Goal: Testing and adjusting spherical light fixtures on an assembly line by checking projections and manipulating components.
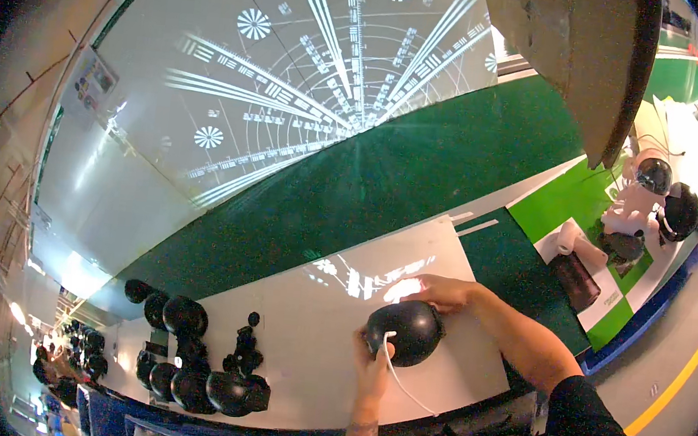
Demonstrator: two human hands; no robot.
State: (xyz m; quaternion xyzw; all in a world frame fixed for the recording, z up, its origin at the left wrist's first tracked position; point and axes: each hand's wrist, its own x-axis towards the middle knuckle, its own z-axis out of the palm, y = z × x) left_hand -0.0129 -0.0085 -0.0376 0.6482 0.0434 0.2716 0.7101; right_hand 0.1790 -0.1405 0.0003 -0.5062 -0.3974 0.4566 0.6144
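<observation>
A rounded black projector (407, 333) rests on the white tabletop, held between my two hands. My left hand (372, 367) grips its left side, close to a white cable (400, 380) plugged into its back. Most of the fingers on that hand are hidden by the projector. My right hand (441, 292) curls over its far right side, and bright light falls on the fingertips. Ahead, a white test pattern (354, 91) of rays, arcs and wheel shapes shines on a large grey screen (144, 103). Some light patches also fall on the tabletop beyond the projector.
Several similar black units (194, 385) stand in a cluster on the left of the white table (307, 375). A green surface (311, 176) lies between table and screen. On the right, white and black devices (644, 198) and a dark cylinder (574, 280) sit on a green-and-white mat (610, 326). A large dark panel (587, 56) hangs above.
</observation>
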